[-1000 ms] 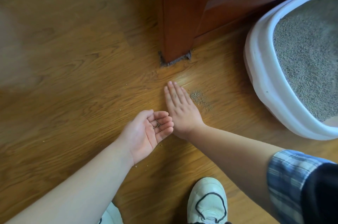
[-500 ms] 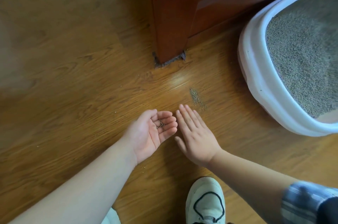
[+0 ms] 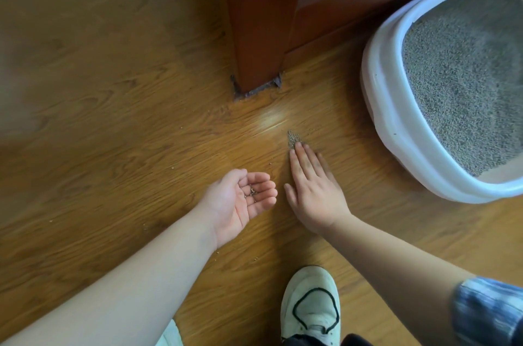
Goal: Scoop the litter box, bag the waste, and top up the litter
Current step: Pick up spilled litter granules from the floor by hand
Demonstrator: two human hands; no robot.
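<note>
A little heap of spilled litter (image 3: pixel 292 139) sits mid-frame on the floor (image 3: pixel 113 133), touching the right hand's (image 3: pixel 314 187) flat, straight fingertips. The left hand (image 3: pixel 237 201) lies palm up, loosely cupped around a few grains. Loose and light, I'd say — better swept than pinched. The litter box (image 3: pixel 396 130) is cut off at the right edge; no scoop or bag shows.

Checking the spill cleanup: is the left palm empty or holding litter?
Holding some: a few grey grains sit in the upturned, cupped left hand.

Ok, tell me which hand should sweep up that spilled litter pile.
Probably right: the right hand lies flat, fingertips at the litter pile; the left hand is cupped palm-up, holding granules.
</note>
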